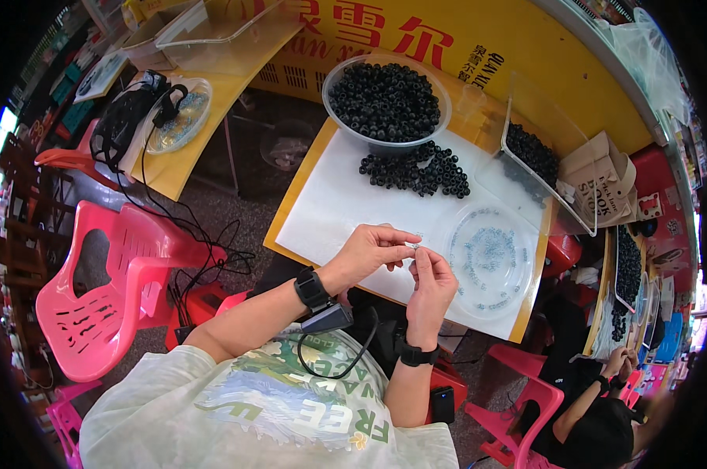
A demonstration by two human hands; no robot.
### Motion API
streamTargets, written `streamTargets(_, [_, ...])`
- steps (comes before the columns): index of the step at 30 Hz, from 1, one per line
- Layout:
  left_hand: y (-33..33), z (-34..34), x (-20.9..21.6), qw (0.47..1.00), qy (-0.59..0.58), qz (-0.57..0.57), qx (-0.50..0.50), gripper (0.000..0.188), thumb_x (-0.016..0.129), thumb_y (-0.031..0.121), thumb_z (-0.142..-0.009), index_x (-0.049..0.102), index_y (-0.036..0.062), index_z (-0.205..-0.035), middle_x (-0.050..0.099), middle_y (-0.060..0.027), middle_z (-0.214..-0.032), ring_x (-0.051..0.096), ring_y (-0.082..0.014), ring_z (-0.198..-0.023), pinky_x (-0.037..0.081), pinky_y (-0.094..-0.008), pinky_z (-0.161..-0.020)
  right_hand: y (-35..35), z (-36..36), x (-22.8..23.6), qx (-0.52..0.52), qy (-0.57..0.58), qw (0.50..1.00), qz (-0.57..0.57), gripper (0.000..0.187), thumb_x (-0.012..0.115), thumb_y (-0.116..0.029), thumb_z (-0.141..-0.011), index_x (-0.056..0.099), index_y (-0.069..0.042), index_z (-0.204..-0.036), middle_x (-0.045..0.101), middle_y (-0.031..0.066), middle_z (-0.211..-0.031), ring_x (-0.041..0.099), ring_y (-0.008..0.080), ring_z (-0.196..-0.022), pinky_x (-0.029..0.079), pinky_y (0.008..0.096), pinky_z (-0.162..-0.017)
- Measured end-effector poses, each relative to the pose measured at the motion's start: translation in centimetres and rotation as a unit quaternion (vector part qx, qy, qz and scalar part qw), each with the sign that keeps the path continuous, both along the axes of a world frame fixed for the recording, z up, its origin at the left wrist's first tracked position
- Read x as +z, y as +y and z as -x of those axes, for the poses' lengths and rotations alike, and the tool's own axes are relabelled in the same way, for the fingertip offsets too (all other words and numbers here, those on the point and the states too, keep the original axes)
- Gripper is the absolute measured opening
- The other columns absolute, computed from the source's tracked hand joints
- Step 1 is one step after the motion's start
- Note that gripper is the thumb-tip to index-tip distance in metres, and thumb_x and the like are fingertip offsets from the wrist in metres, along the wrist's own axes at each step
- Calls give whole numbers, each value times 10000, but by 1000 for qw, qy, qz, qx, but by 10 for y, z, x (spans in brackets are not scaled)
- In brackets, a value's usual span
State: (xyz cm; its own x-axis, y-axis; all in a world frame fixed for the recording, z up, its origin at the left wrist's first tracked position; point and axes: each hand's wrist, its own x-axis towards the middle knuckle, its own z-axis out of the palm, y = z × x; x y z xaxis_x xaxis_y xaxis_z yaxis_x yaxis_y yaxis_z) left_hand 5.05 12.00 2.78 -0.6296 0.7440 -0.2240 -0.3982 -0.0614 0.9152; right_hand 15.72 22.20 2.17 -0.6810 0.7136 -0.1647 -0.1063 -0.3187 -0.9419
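My left hand (371, 252) and my right hand (432, 283) meet over the white work sheet (322, 207), fingertips pinched close together. Between them is a small, pale, see-through piece (418, 241), too tiny to make out its kind. Just right of my right hand lies a shallow clear plastic dish (457, 303) with many small pale blue pieces (488, 252) in it. Beyond my hands, a loose heap of black ring-shaped pieces (439, 173) rests on the sheet. Behind the heap stands a round clear bowl (331, 109) full of the same black pieces (385, 98).
A clear bin (574, 213) with black pieces stands at the table's right, beside a paper bag (604, 176). Pink chairs (107, 289) are at left. At lower right, another person (596, 422) works at a further table. Black cables (205, 250) hang at left.
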Motion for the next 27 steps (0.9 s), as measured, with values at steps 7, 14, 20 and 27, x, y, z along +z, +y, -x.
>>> streamTargets(7, [-3,4,-3,999,35,11,-5,151,717,98,-881,748,26,-1011,640,-34,-854,624,-89,-688,490,-207,-588,5,-3,-7,27,11,998,47,139,673,-84,-921,681,39,-985,656,31,-833,535,78,-715,440,207,-665])
streamTargets(14, [-4,0,-6,1000,0,0,16,139,715,111,-885,731,2,-970,672,-38,-831,623,-89,-681,482,-211,-568,-1,1,7,-6,7,1000,-21,111,676,-2,-891,663,29,-997,664,43,-910,585,90,-819,466,216,-755])
streamTargets(20, [4,17,-8,996,5,91,-7,168,715,149,-872,734,1,-949,677,-59,-820,630,-119,-694,486,-247,-591,4,-1,16,-111,6,992,-62,122,680,35,-866,659,29,-986,662,47,-929,596,97,-850,468,218,-793])
streamTargets(27, [28,44,-30,885,426,186,-25,198,726,169,-820,742,12,-938,654,-119,-809,640,-176,-729,517,-301,-676,13,-12,17,-108,7,988,-106,109,675,39,-870,655,36,-977,672,65,-934,608,93,-833,486,211,-787])
